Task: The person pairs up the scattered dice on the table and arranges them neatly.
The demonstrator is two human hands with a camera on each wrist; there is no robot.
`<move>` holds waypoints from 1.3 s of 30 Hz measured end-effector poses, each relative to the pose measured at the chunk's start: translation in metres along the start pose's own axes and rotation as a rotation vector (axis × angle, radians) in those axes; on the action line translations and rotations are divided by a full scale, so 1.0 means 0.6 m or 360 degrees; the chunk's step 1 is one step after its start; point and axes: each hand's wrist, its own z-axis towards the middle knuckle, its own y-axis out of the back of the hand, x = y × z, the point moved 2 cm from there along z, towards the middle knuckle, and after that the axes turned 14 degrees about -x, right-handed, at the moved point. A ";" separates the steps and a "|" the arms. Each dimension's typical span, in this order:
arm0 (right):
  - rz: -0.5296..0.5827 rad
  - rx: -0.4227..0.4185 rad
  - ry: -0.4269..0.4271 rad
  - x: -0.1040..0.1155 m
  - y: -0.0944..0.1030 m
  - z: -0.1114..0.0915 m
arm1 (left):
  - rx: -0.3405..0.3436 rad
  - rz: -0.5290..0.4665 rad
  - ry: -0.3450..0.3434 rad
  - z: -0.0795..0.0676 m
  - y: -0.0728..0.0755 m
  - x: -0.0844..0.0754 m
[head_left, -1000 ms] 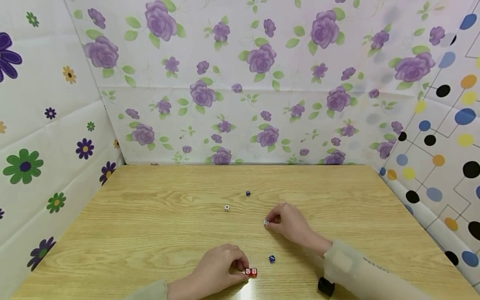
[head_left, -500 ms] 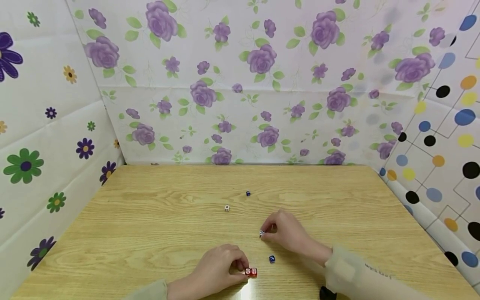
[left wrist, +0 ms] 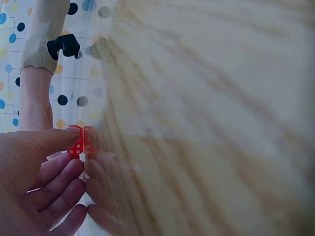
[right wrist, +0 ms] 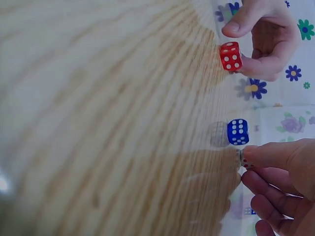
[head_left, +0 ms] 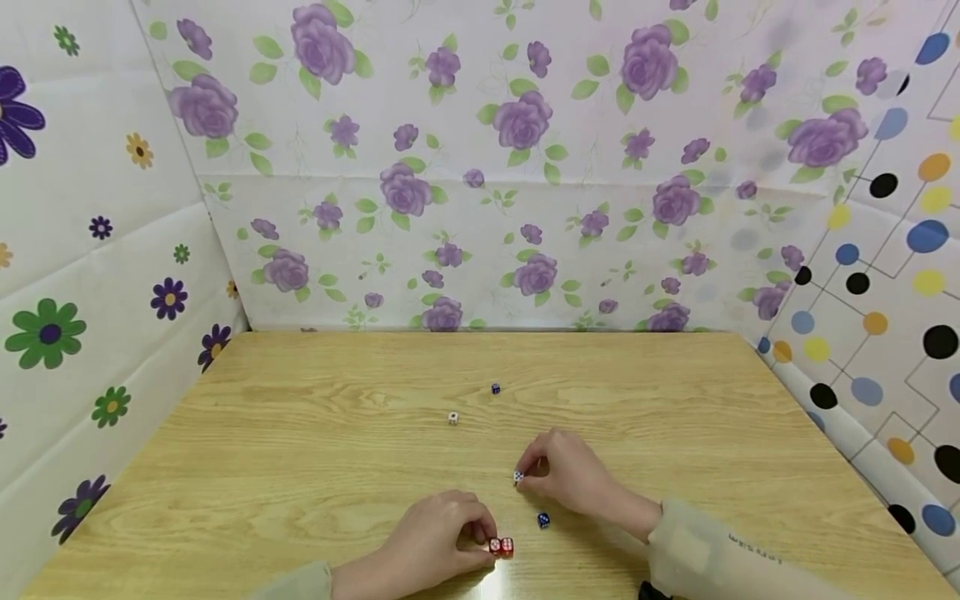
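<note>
"Pinched, both of them: the right hand [head_left: 566, 477] has a white die [head_left: 518, 477] between thumb and forefinger, and the left hand [head_left: 442, 530] grips one of two red dice [head_left: 501, 547] side by side on the table [head_left: 337, 467]."

"Is the white one fully visible?"

"Hardly; from the right wrist, the thumb covers most of it. Whether it touches the wood, I can't tell."

"And the lettering [head_left: 753, 548] on the right sleeve [head_left: 690, 537]?"

"Too small to read. Below it, a black object [head_left: 654, 592] is cut off at the bottom edge."

"Anything nearby?"

"One blue die [head_left: 543, 520], just beside the right hand."
</note>
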 end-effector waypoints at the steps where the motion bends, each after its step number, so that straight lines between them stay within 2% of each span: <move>1: 0.0008 0.0004 0.0009 0.002 0.000 -0.001 | 0.0002 -0.0002 -0.0001 0.000 0.000 0.000; 16: -0.0029 0.0024 0.0076 0.020 -0.011 -0.010 | 0.0046 -0.0030 0.0023 0.000 0.001 0.004; 28: -0.0022 0.0076 0.0140 0.033 -0.014 -0.017 | 0.0010 -0.0041 -0.0007 -0.004 0.003 0.004; 35: 0.0000 0.0074 0.0129 0.038 -0.014 -0.020 | 0.0073 -0.0082 0.0033 -0.008 0.014 0.008; 39: -0.0008 0.0090 0.0127 0.041 -0.013 -0.022 | 0.0052 -0.0057 0.0036 -0.010 0.019 0.012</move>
